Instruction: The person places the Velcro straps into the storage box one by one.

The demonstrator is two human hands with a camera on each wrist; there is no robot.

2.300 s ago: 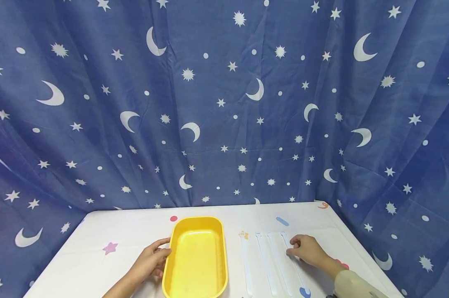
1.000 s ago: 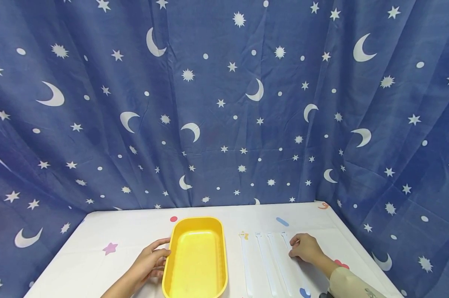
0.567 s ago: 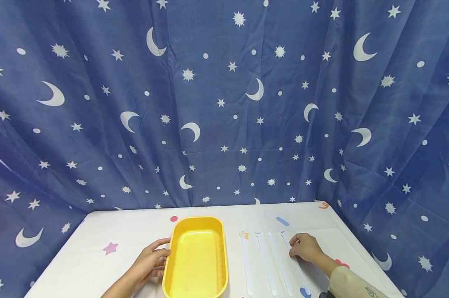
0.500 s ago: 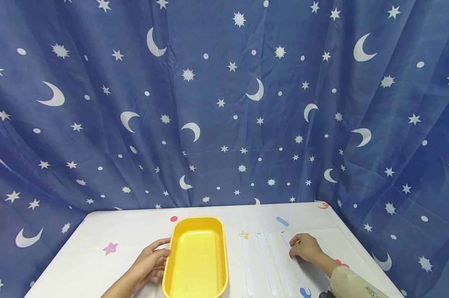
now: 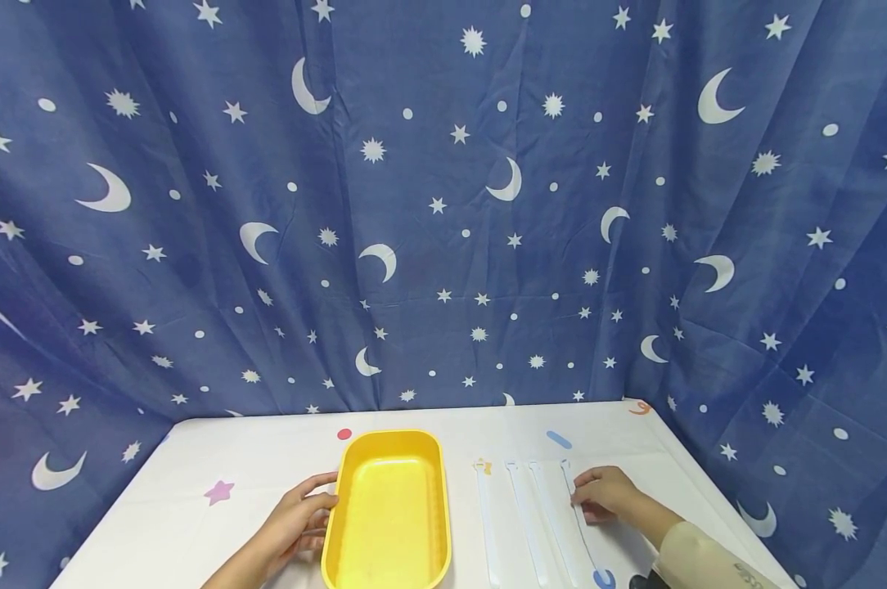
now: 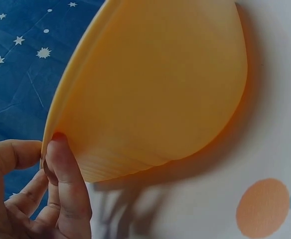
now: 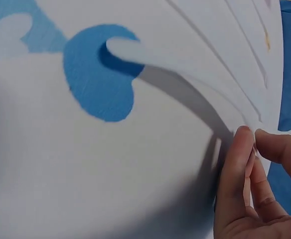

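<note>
The person's left hand (image 5: 289, 515) pinches the rim of a yellow tray (image 5: 388, 523) on the white desk (image 5: 141, 532); it looks stiff and light, best held by that rim. The tray stands between that hand and 3 white strips (image 5: 528, 523) lying side by side. Furthest right, a 4th strip (image 7: 185, 72), seemingly thin, light and bendy, bows in the right hand (image 5: 609, 495), pinched near its far end, a sensible hold.

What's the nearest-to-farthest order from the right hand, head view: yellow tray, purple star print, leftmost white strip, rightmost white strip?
1. Rightmost white strip: pinched by the right hand.
2. Leftmost white strip: to the hand's left.
3. Yellow tray: farther left.
4. Purple star print: left beyond the tray.
</note>
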